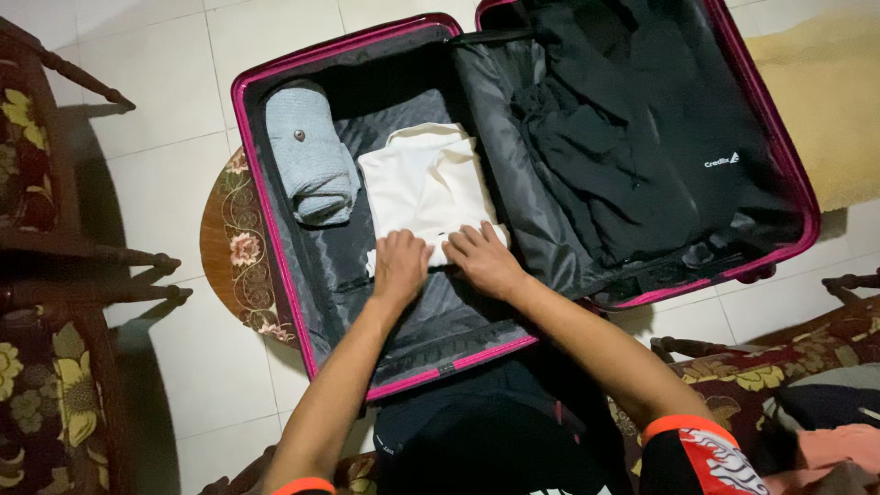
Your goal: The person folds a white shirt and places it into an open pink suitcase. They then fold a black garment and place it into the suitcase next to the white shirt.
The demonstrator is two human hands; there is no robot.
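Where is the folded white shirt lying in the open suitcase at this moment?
In the head view, the white shirt lies in the left half of the pink-rimmed suitcase, right of the rolled grey garment, with both hands, left and right, pressing on its near edge.

White glossy floor tiles [174,101] reflect dim light. Dark carved wooden chairs [55,266] with floral cushions stand at left; another floral seat [779,367] sits lower right. A round inlaid wooden table [234,243] and a yellow rug [830,101] are visible.

Both arms reach forward, left hand [400,264] and right hand [483,259] palms down, side by side.
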